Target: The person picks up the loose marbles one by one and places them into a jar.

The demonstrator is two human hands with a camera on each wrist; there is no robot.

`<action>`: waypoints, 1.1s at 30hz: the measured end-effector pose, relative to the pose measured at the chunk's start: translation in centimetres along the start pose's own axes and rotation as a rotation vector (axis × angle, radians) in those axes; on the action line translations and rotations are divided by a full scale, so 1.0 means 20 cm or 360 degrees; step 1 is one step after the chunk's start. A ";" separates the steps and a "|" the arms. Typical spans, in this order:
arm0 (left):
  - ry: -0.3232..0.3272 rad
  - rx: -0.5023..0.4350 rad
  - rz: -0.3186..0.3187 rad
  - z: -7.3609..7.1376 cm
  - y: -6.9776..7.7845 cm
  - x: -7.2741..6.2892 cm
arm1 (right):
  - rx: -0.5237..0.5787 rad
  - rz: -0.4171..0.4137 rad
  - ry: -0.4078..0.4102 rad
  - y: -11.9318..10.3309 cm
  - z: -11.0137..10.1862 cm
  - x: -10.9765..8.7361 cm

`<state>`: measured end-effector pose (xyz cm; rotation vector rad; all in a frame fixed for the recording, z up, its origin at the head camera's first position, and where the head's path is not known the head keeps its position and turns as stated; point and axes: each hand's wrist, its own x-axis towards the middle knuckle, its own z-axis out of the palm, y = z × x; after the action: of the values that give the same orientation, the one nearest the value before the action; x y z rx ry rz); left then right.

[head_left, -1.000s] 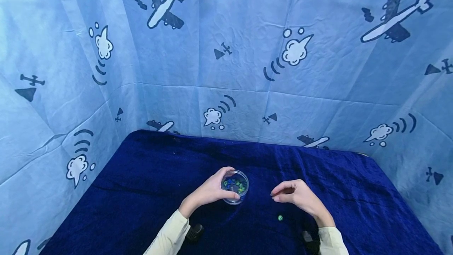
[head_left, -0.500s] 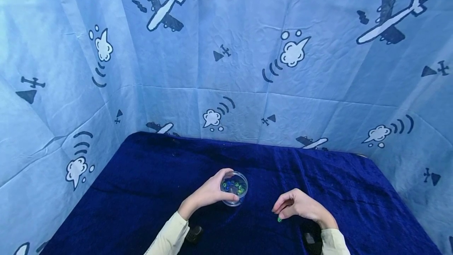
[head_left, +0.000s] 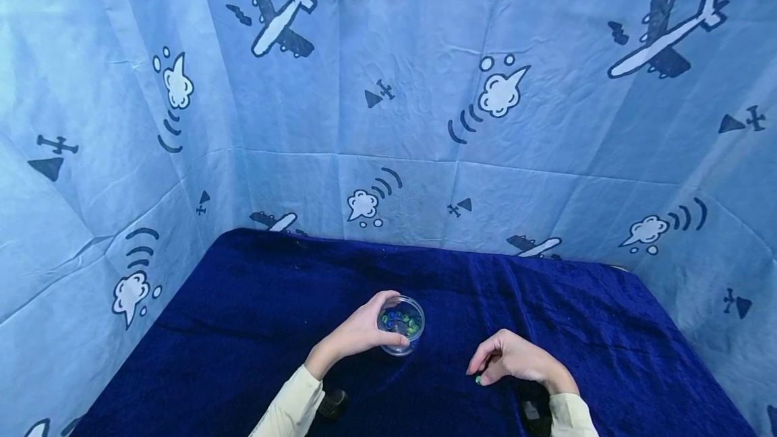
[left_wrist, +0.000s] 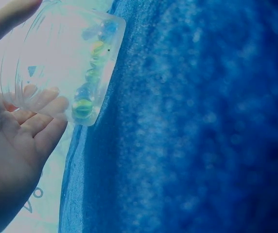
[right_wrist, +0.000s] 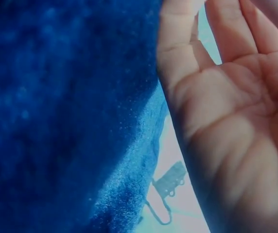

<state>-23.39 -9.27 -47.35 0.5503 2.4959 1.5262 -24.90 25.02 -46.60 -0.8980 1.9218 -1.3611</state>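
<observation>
My left hand (head_left: 361,329) grips a clear, round plastic jar (head_left: 417,315) by its side, thumb at the near side and fingers behind. The jar is tilted, its mouth facing up toward me. Several green and blue glass marbles (left_wrist: 83,109) lie along its bottom in the left wrist view. To the right, my right hand (head_left: 516,359) is low over the cloth with thumb and forefinger curved down. One green marble (head_left: 478,380) lies at its thumb tip; whether the forefinger presses on it cannot be made out. The right wrist view shows the palm (right_wrist: 236,131), the fingertips out of frame.
A dark blue velvet cloth (head_left: 291,288) covers the table. Light blue curtains (head_left: 413,127) printed with planes and clouds stand behind it and at both sides. Dark devices (head_left: 334,403) sit under both wrists.
My right hand has come down and toward me, from above the green marble to the marble itself, and its thumb and forefinger have spread. My left hand keeps the jar in place.
</observation>
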 end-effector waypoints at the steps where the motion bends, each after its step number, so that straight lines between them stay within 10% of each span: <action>1: -0.0002 0.0000 0.0001 0.00 0.00 0.00 | 0.0004 -0.0005 -0.0011 0.00 0.00 0.00; 8: -0.0010 -0.0018 0.0005 0.00 0.00 0.00 | 0.0006 -0.0018 0.0029 -0.02 0.01 0.01; 33: -0.0020 -0.0044 -0.0017 0.00 0.00 0.00 | -0.0286 0.0016 0.0843 -0.16 0.11 0.14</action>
<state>-23.41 -9.30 -47.30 0.5398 2.4603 1.5460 -24.29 20.79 -44.48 -0.6447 2.4728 -1.5495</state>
